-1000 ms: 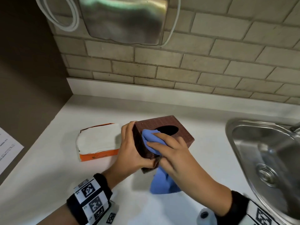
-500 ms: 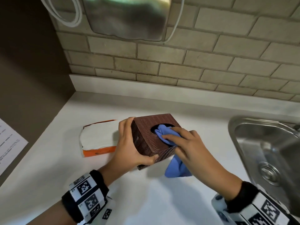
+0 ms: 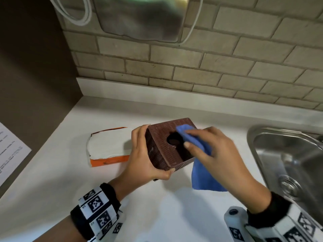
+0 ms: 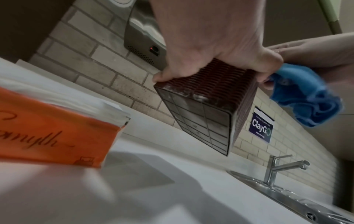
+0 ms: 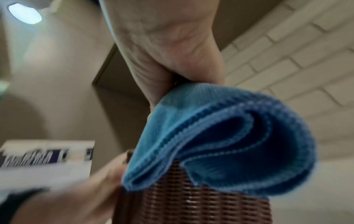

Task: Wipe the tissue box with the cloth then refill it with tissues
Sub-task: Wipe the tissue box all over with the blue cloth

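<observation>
A brown woven-pattern tissue box is lifted off the white counter and tilted, its oval hole facing up. My left hand grips its left side, thumb at the near corner. My right hand holds a blue cloth and presses it on the box top beside the hole; the cloth's tail hangs down on the right. An opened orange pack of white tissues lies on the counter, left of the box.
A steel sink with a tap sits at the right. A brick-tiled wall with a steel hand dryer and white cable rises behind. A brown side wall with a paper sheet bounds the left.
The box has turned so its top faces up more. My right hand moved the cloth from the near side face over the top, past the hole, toward the far right.
</observation>
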Available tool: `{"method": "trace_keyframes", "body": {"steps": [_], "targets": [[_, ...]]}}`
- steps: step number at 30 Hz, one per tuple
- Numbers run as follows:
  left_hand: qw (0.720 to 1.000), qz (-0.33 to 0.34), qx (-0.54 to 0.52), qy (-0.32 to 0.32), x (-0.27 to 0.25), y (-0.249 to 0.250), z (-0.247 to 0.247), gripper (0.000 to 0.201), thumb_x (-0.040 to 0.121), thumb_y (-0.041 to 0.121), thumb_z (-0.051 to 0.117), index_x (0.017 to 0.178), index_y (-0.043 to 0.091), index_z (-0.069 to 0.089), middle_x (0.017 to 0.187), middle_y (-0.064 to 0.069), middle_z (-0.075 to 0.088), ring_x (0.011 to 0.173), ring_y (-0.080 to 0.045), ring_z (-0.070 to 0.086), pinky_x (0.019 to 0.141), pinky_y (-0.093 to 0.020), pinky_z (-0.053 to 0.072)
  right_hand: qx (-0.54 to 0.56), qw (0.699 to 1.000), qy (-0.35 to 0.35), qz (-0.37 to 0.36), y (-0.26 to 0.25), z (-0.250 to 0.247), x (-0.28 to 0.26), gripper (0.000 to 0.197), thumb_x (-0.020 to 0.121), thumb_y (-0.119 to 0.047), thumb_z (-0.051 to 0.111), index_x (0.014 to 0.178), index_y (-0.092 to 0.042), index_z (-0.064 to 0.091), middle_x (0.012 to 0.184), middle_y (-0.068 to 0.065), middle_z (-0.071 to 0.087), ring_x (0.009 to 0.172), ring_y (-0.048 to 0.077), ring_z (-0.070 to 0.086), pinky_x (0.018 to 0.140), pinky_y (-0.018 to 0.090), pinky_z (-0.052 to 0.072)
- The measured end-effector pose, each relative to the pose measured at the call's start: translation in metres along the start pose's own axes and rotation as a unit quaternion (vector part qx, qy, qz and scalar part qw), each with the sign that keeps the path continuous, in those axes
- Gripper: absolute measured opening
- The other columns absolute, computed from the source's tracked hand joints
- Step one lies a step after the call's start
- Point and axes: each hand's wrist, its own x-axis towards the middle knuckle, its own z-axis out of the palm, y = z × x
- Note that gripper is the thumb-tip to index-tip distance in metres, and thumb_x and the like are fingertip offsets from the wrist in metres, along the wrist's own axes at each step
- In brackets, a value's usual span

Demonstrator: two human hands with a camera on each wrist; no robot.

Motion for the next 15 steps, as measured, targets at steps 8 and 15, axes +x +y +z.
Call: {"method": "trace_keyframes", "body": {"steps": [8, 15], "targets": [[1.000, 0.011, -0.008, 0.005, -0.005, 0.004, 0.001, 0.119, 0.039, 0.044, 0.079, 0.138, 0.005, 0.026, 0.128, 0.001, 0.027, 0.124, -0.014, 0.039, 0.104, -0.014, 0.033, -0.103, 0.993, 0.000, -0.054, 0.002, 0.019, -0.007, 0.023, 0.086, -0.031, 0.054, 0.098, -0.024, 0.072, 0.081, 0.002, 0.057, 0.073, 0.024, 0.055, 0.054, 0.029, 0.042], [1.000, 0.002, -0.013, 0.008, -0.001, 0.003, 0.001, 0.119, 0.041, 0.047, 0.079, 0.140, 0.007, 0.024, 0.128, 0.004, 0.024, 0.123, -0.005, 0.035, 0.101, -0.004, 0.029, -0.083, 0.995, -0.027, -0.047, 0.003, 0.015, -0.012, 0.030, 0.088, -0.035, 0.049, 0.104, -0.025, 0.072, 0.089, 0.004, 0.059, 0.081, 0.025, 0.057, 0.062, 0.029, 0.045]]}}
